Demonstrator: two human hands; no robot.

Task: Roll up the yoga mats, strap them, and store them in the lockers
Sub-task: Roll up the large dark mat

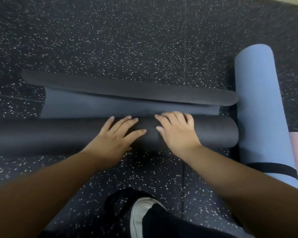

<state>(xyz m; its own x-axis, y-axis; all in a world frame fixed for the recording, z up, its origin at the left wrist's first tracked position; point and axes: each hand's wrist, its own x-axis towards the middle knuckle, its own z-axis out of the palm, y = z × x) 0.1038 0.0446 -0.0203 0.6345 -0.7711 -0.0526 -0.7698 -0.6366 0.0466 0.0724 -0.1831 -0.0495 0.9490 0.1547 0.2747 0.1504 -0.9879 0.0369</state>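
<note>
Here, left hand (116, 138), right hand (176, 133) flat on ribbed cylindrical black mat (217, 133)

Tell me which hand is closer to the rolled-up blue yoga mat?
Right. The right hand presses the dark grey rolled foam mat nearer its end beside the rolled-up blue yoga mat; the left hand rests farther away.

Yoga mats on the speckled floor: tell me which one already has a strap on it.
The rolled light blue mat at the right: a black strap circles its near end. The dark grey mat under both hands has none.
</note>
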